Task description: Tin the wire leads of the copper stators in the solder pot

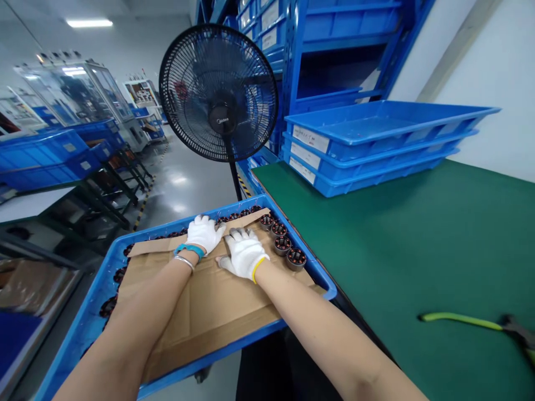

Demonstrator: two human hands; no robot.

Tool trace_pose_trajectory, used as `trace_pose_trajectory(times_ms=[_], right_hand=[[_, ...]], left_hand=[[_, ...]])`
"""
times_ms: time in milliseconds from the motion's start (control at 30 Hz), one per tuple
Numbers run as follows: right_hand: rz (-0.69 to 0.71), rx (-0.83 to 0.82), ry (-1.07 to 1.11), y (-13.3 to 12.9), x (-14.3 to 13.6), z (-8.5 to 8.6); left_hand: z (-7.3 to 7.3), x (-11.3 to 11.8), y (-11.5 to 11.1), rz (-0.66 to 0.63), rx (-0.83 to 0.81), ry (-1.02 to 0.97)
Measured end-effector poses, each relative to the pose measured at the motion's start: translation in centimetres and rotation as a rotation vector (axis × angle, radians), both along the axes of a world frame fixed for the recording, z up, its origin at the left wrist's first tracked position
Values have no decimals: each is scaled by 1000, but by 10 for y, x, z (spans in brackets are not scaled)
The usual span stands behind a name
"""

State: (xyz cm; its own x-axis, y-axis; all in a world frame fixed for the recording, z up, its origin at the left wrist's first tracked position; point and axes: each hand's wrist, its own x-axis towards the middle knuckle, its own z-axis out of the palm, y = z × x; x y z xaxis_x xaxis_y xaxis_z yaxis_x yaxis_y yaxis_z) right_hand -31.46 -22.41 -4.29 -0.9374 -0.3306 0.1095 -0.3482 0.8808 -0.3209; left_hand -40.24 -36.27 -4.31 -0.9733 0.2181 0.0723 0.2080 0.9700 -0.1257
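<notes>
A brown cardboard sheet (209, 301) lies inside a blue tray (328, 287), over part of its contents. My left hand (204, 234), in a white glove, rests on a folded cardboard strip (156, 245) near the tray's far side, fingers spread. Just to its right, my right hand (243, 252), also gloved, lies flat on the cardboard with its fingers apart. Neither hand holds anything. Round dark motor parts with copper windings (296, 258) stand in a row along the tray's right side, and more show along the far and left edges.
A black standing fan (219, 92) is behind the tray. To the right, a green table (397, 239) bears stacked blue trays (376, 145) and green-handled pliers (463, 319). Blue bins (45, 153) stand at the left, and shelving (292, 55) rises behind.
</notes>
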Motion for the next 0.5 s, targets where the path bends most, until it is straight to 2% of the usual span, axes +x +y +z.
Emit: trace_pose_trajectory(times_ms=[100, 367, 500], right_hand=[[-2, -15, 1, 0, -1, -1], [-2, -46, -11, 0, -2, -2], [-14, -47, -19, 1, -3, -4]], left_hand=[[-5, -3, 6, 1, 60, -19], [-3, -13, 6, -200, 147, -108], [-1, -25, 24, -218, 212, -142]])
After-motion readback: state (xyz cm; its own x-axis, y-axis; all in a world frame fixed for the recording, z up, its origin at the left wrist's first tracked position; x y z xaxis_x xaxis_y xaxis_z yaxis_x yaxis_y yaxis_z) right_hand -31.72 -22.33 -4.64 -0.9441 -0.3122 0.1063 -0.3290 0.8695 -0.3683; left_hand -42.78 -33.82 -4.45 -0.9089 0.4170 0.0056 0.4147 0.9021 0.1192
